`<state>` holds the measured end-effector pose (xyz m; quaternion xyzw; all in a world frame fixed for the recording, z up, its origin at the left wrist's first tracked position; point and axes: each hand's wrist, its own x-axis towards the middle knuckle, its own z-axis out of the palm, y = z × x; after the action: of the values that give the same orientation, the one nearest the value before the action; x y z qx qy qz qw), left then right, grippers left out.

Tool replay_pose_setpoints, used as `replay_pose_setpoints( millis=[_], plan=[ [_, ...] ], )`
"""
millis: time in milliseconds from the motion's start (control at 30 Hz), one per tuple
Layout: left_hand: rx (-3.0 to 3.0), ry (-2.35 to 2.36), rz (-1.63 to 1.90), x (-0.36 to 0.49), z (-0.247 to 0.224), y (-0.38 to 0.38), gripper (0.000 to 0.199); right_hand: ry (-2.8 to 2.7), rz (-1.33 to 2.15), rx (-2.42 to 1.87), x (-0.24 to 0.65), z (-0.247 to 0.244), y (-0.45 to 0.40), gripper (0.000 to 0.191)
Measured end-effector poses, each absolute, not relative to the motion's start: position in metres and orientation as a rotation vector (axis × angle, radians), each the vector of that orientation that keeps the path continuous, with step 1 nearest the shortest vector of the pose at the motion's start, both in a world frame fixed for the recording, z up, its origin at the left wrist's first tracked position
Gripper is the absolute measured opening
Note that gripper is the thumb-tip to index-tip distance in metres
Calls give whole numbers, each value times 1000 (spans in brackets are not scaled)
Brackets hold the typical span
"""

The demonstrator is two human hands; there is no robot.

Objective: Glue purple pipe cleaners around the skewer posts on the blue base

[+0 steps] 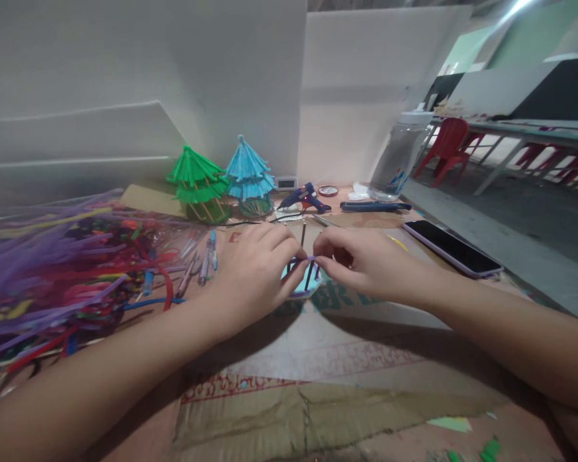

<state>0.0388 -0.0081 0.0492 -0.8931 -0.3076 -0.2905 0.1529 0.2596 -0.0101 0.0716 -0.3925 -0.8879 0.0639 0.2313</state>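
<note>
Both hands meet over a small light-blue round base (pixel 298 287) with a purple edge and several dark upright sticks (pixel 309 277). A short purple pipe cleaner (pixel 311 258) runs between my fingertips, across the sticks. My left hand (pixel 264 263) pinches its left part with thumb and forefinger. My right hand (pixel 361 260) pinches the right end. The left fingers hide part of the base and some of the sticks. Beyond the hands stand a green model pavilion (pixel 197 186) and a light-blue one (pixel 249 176), both with layered roofs.
A blue glue gun (pixel 306 197), a utility knife (pixel 376 206) and a water bottle (pixel 399 154) line the back. To the right lies a phone (pixel 451 248). A heap of coloured pipe cleaners (pixel 52 276) and several pens (pixel 205 260) lie left. Cardboard (pixel 279 417) covers the front.
</note>
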Motion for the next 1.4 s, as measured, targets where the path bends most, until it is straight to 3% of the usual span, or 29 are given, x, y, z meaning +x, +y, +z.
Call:
replay_pose_setpoints(
  millis=[1100, 1400],
  plan=[
    [-2525, -850, -866, 39, 50, -8, 19, -2424, 202, -1084, 260, 72, -12, 9],
    [-2676, -1136, -621, 30, 70, -14, 29, -2365, 250, -1058, 261, 72, -7, 8]
  ],
)
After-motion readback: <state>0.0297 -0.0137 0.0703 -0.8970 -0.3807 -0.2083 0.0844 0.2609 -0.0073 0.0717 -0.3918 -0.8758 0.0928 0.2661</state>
